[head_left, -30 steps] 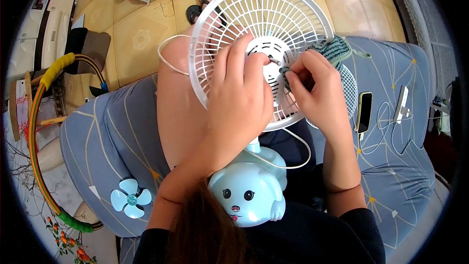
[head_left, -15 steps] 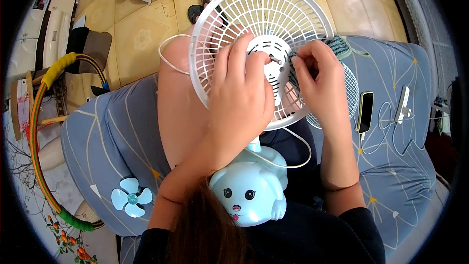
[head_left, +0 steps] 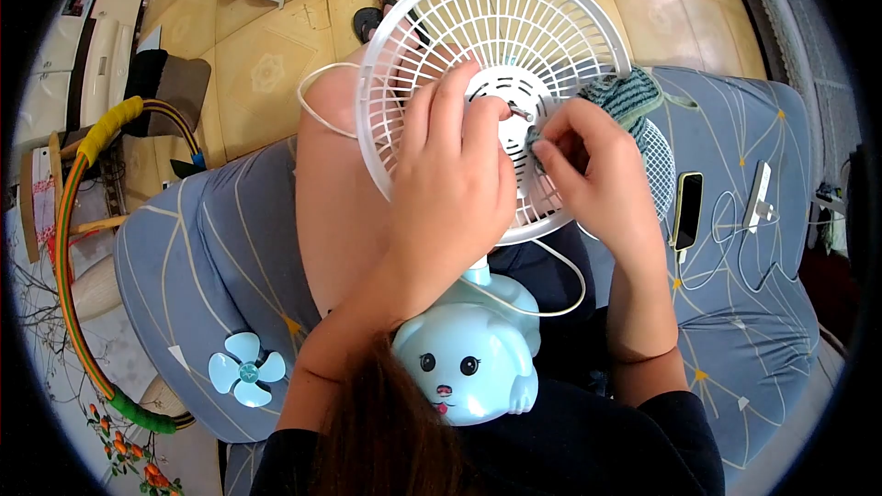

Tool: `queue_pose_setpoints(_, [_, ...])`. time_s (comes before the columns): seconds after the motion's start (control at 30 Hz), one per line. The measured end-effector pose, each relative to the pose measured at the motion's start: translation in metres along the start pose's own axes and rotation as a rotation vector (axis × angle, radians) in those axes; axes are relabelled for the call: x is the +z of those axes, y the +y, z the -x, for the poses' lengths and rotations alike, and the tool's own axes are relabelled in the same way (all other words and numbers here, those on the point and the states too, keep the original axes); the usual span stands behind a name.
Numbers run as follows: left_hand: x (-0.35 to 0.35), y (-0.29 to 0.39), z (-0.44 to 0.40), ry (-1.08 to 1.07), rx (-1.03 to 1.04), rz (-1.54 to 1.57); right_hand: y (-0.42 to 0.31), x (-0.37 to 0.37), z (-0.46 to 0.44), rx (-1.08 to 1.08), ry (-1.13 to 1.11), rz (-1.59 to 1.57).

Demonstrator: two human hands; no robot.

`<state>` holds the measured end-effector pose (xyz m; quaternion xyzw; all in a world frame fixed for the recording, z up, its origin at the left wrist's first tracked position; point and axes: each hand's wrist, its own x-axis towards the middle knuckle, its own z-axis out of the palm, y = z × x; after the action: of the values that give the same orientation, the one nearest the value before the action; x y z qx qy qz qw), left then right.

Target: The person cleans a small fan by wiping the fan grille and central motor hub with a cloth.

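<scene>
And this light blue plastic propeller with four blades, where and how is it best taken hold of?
Probably by its round central hub, coming from above with the left hand, the nearer one: the propeller lies flat on the grey-blue patterned sofa, hub facing up, with gaps between the blades for a grip.

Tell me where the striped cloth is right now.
In the upper right of the head view, the striped cloth is in the right hand, at the right rim of the white fan cage, with a bit showing near the metal shaft.
</scene>
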<state>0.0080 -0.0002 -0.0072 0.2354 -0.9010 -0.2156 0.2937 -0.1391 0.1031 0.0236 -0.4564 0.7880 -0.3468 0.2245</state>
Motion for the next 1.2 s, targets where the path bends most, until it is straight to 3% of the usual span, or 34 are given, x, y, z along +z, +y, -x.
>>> queue_pose_setpoints(0.27, [0.002, 0.001, -0.001, 0.005, 0.002, -0.008, 0.013, 0.008, -0.005, 0.036, 0.133, -0.081])
queue_pose_setpoints(0.87, [0.001, 0.001, -0.001, -0.002, 0.000, -0.004, 0.001, -0.011, 0.002, -0.131, -0.227, 0.043])
queue_pose_setpoints(1.07, [0.000, 0.002, -0.002, -0.013, 0.011, -0.004, 0.009, 0.006, 0.002, -0.022, 0.103, -0.052])
queue_pose_setpoints(1.2, [0.001, 0.002, -0.002, -0.006, 0.017, -0.018, 0.012, 0.007, 0.000, 0.009, 0.121, -0.059])
